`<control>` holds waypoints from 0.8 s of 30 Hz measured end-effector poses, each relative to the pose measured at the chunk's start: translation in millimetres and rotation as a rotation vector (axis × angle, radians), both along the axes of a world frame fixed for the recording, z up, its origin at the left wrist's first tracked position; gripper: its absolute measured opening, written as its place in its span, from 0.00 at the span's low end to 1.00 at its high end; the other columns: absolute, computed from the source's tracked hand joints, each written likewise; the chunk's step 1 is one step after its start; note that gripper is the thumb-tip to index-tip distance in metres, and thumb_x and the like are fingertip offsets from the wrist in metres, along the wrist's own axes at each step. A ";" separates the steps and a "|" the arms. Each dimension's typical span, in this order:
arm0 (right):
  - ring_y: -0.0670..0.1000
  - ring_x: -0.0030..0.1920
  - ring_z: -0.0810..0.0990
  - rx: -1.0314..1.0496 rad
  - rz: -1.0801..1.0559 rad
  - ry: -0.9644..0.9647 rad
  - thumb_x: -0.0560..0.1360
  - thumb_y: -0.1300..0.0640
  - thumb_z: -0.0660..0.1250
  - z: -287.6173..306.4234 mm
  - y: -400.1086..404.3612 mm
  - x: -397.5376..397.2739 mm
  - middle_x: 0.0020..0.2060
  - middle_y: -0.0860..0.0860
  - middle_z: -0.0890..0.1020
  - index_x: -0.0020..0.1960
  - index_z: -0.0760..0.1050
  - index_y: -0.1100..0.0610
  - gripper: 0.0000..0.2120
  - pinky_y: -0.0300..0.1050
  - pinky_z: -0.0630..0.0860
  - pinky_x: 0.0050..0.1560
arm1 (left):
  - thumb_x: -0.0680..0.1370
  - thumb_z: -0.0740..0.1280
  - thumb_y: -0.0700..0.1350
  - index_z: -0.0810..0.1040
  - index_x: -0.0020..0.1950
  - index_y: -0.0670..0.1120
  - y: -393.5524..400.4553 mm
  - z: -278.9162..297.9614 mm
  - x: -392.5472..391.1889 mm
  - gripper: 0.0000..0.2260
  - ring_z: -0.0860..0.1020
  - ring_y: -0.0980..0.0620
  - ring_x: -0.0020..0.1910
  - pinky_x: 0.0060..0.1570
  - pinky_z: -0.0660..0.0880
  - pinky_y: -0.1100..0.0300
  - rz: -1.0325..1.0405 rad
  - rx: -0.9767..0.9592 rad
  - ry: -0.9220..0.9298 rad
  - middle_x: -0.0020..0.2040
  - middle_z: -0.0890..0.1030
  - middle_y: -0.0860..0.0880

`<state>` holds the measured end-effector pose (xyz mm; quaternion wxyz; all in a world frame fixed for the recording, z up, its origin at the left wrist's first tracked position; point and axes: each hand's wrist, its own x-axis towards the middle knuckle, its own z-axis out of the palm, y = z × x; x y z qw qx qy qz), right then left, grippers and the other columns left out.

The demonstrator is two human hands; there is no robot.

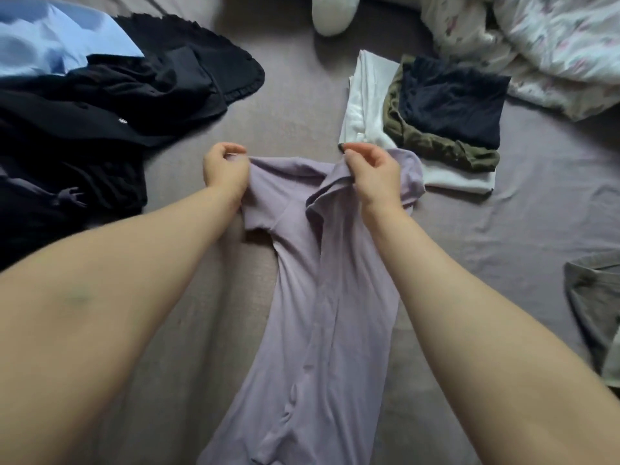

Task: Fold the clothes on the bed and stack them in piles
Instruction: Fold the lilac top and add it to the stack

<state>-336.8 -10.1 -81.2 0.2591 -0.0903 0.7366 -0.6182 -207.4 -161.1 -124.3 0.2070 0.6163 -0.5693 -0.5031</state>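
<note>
- Head view, looking down at the bed with its mauve-grey sheet. I'll place everything relative to the lilac shirt in the middle.
- The lilac shirt is a short-sleeved top lying lengthwise on the sheet, collar end away from the person and hem running off the bottom edge. It's bunched narrow, with one long fold down the middle.
- Left hand is at the shirt's far left corner, fingers curled and pinching the shoulder fabric.
- Right hand is at the far right of the shirt, thumb and fingers pinching a raised fold near the collar. The hands are apart, one on each shoulder, both clamped on the shirt.
- Just beyond the shirt's right shoulder is a folded pile: white piece at the bottom, olive one on that, navy one on top. The shirt's right sleeve lies against or over the near edge of the white piece; can't tell which.
- Well to the left of the shirt there's a heap of dark unfolded clothes, with a light blue garment at its far end.
- Far right beyond the pile, a rumpled floral duvet.
- To the right of the shirt's lower half, at the frame edge, a grey garment.
- Straight ahead past the shirt, something white and rounded at the top edge; can't tell what it is.
</note>
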 end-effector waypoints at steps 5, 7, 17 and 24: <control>0.47 0.39 0.78 0.114 0.433 0.167 0.75 0.65 0.66 -6.1 -25.1 39.3 0.40 0.54 0.81 0.50 0.80 0.62 0.06 0.36 0.74 0.43 | 0.73 0.63 0.41 0.77 0.60 0.49 34.1 -2.2 2.5 0.15 0.68 0.43 0.64 0.64 0.63 0.55 -0.140 -0.276 -0.424 0.63 0.69 0.44; 0.48 0.44 0.81 0.286 0.534 0.258 0.75 0.60 0.67 -17.8 -23.4 42.4 0.42 0.52 0.83 0.54 0.80 0.58 0.09 0.41 0.76 0.50 | 0.74 0.65 0.43 0.78 0.59 0.52 36.8 1.6 -3.2 0.14 0.66 0.44 0.65 0.63 0.62 0.54 -0.275 -0.398 -0.492 0.62 0.71 0.45; 0.54 0.65 0.71 0.661 0.197 0.306 0.73 0.52 0.70 -52.3 38.2 -33.1 0.68 0.56 0.66 0.72 0.65 0.57 0.30 0.48 0.68 0.67 | 0.74 0.70 0.53 0.69 0.64 0.46 54.5 -10.2 -52.3 0.22 0.73 0.41 0.61 0.59 0.71 0.48 -0.593 -0.080 -0.500 0.65 0.70 0.43; 0.59 0.62 0.69 0.641 0.277 0.599 0.69 0.58 0.69 -46.2 45.9 -41.0 0.62 0.58 0.68 0.74 0.61 0.48 0.36 0.54 0.68 0.65 | 0.69 0.59 0.44 0.79 0.48 0.45 126.8 8.7 -11.3 0.12 0.78 0.42 0.30 0.33 0.68 0.56 -0.935 -0.947 -0.081 0.31 0.79 0.43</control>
